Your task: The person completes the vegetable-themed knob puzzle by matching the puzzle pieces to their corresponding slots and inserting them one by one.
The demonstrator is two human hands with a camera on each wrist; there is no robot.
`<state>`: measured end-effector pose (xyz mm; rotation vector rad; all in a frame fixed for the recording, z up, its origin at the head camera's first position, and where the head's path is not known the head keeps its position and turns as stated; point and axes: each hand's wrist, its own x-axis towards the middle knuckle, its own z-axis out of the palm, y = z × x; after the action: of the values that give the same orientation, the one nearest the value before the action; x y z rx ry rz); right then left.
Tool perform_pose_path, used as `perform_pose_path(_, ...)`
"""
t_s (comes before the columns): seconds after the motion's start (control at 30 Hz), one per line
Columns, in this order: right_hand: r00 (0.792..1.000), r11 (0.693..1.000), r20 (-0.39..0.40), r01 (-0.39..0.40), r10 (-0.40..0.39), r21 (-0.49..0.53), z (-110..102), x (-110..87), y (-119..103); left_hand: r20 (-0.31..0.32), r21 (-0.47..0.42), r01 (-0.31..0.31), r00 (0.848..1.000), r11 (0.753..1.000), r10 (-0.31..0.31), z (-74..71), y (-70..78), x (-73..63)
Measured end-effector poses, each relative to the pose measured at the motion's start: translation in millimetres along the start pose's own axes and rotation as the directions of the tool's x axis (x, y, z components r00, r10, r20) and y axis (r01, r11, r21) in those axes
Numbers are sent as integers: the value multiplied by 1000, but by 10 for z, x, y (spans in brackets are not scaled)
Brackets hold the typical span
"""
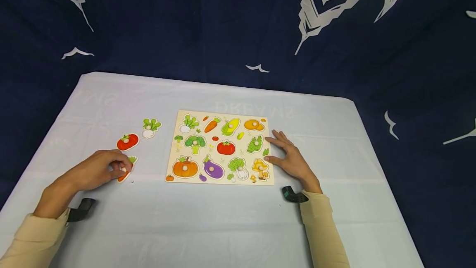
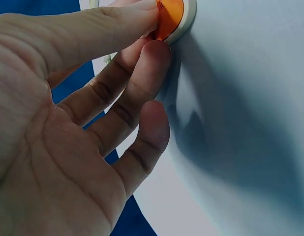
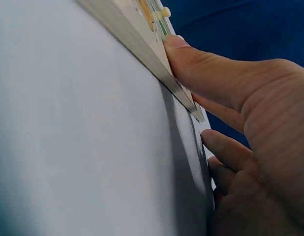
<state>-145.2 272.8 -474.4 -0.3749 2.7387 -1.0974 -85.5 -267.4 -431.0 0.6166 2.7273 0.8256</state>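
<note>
My left hand (image 1: 98, 171), at the left of the table, pinches an orange carrot puzzle piece (image 2: 172, 14) between thumb and fingertips; those fingers hide much of it in the head view. Just beyond lies a red tomato piece (image 1: 131, 143) with a small knob, and farther back a white turnip piece (image 1: 148, 134) with green leaves. A wooden vegetable puzzle board (image 1: 171, 152) lies flat at mid-table. Along its right edge rests my right hand (image 1: 291, 158), thumb on the top face and the other fingers extended by the side.
Knobbed pieces such as the pumpkin (image 1: 182, 171), eggplant (image 1: 217, 173) and broccoli (image 1: 191, 139) sit in the board. Its turnip, carrot and tomato pictures show no knobs. A white cloth (image 1: 223, 226) covers the table; a dark blue printed curtain (image 1: 186, 32) hangs behind.
</note>
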Motion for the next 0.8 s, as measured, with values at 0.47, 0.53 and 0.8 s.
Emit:
perform_pose_path(0.47, 1000, 1000, 8, -15, 15, 2, -3, 12, 3, 8, 39, -3, 1000, 999, 3, -117, 127, 226)
perform_pose_path(0.53, 1000, 1000, 10, -17, 17, 6, 1, 13, 8, 5, 46, -16, 1000, 999, 16, -140, 168, 298)
perform_pose_path(0.8, 1000, 1000, 15, -11, 11, 7, 3, 13, 2, 40, 24, 22, 999, 999, -23, -202, 359, 633)
